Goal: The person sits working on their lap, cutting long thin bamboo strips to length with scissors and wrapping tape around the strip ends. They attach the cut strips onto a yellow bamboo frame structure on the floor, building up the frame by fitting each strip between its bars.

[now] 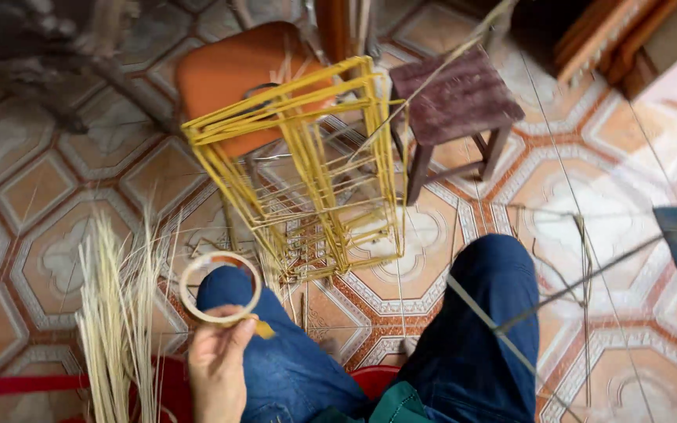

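Note:
My left hand (217,364) is closed on a roll of tan tape (220,287), held upright above my left knee with a short yellowish end hanging from it. In front of my knees stands a tall box-shaped frame of yellow-wrapped rods (307,168), tilted toward the left. My right hand is out of sight. A long thin strip (503,333) crosses over my right knee toward the lower right.
A bundle of pale straw-like strips (119,321) stands at the left. An orange plastic chair (237,66) and a dark wooden stool (452,102) sit behind the frame on a patterned tile floor. A wire frame (581,274) lies at the right. A red seat edge (374,380) shows under me.

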